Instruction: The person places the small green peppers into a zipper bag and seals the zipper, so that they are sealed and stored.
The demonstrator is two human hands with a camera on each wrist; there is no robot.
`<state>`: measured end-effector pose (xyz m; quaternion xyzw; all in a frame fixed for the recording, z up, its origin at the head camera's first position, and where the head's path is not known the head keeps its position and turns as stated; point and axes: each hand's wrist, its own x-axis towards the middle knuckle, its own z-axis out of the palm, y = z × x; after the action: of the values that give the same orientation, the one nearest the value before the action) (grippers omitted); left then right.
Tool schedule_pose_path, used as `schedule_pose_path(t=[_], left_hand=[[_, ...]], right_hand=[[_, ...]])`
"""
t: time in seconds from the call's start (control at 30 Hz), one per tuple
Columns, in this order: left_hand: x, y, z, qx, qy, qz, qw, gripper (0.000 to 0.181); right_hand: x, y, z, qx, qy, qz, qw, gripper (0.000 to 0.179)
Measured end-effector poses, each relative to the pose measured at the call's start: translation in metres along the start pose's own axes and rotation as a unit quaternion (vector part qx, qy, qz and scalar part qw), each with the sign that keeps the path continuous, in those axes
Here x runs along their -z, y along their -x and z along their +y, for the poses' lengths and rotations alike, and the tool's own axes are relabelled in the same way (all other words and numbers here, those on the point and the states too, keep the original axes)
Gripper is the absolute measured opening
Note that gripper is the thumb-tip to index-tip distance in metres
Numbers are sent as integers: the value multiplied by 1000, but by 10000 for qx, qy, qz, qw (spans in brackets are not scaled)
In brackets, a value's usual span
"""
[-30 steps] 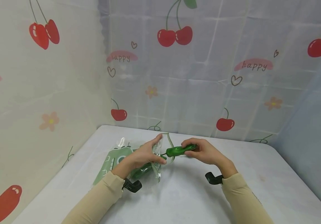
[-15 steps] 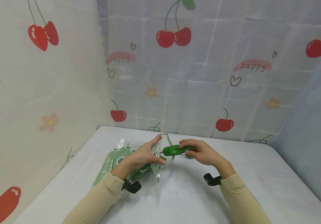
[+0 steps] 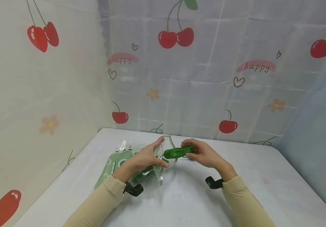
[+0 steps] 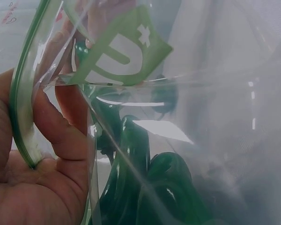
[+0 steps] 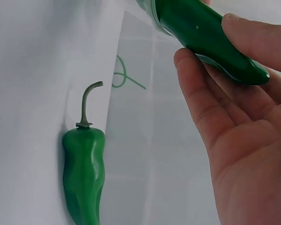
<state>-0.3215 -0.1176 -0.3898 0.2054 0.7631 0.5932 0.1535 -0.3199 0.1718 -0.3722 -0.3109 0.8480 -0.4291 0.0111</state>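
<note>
My left hand [image 3: 144, 159] holds the clear zip bag [image 3: 114, 164] with the green print at its mouth, thumb and fingers spread apart. In the left wrist view, the bag's green zip edge [image 4: 22, 93] crosses my palm. Several green peppers [image 4: 168, 192] lie inside, seen through the plastic. My right hand [image 3: 208, 154] pinches a green chili pepper [image 3: 177, 153] near its blunt tip, between thumb and fingers. The pepper's stem end points left and overlaps the bag's mouth. A second loose pepper [image 5: 84, 173], with a curved stem, lies on the table beyond my right hand.
The white tabletop [image 3: 185, 198] carries the bag on its left half. Behind the table's back edge hangs a curtain [image 3: 191, 94] with cherry prints, and further sheets stand at both sides. Black wrist cameras [image 3: 214, 182] sit on both forearms.
My right hand has moved a little to the left with the pepper, bringing its stem end to the bag's mouth. The left hand and bag stay nearly still.
</note>
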Motion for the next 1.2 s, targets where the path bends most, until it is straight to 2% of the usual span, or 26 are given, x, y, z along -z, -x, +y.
schedule_pose_path(t=[0.7,1.2], left_hand=[[0,1,-1,-26,-54,-62,10000,123],[2,0,0,-56,-136,-94,9998,125]], right_hand=[[-16,-7,9,-122,-446,235,9987,29],[-24,-11,8,6,-28,440,9990,33]])
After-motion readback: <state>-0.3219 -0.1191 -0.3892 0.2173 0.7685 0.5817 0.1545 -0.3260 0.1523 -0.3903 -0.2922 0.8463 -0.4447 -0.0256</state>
